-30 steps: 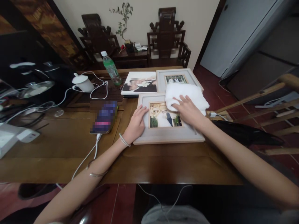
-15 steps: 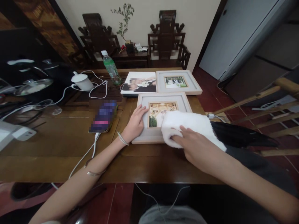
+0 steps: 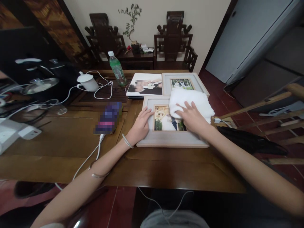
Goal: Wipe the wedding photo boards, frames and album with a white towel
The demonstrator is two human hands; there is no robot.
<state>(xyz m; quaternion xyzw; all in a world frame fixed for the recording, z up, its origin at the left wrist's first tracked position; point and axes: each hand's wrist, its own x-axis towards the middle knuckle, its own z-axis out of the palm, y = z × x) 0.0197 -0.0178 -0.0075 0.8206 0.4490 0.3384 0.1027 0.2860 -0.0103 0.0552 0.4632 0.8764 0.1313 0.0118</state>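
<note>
A pale-framed picture frame [image 3: 171,139] lies flat on the table before me, with a wedding photo [image 3: 165,122] in its middle. My left hand [image 3: 142,125] rests on the frame's left border, fingers stretched out. A folded white towel [image 3: 194,101] covers the upper right part of the frame. My right hand [image 3: 191,117] grips the towel's near edge and presses it on the glass; its thumb is partly hidden. Behind lie a second picture frame [image 3: 201,84], partly under the towel's far edge, and a white-bordered photo panel [image 3: 144,85].
To the left lies a phone [image 3: 109,117] with a white charging cable [image 3: 98,150]. Farther back stand a lidded white mug [image 3: 87,83] and a green bottle [image 3: 117,69]. A pot [image 3: 42,87] and a power strip [image 3: 14,134] sit at the far left. Wooden rails [image 3: 256,104] flank the right.
My right hand has pushed the towel up and away from me across the frame, uncovering its lower right corner. My left hand stays on the left border. The view has shifted slightly.
</note>
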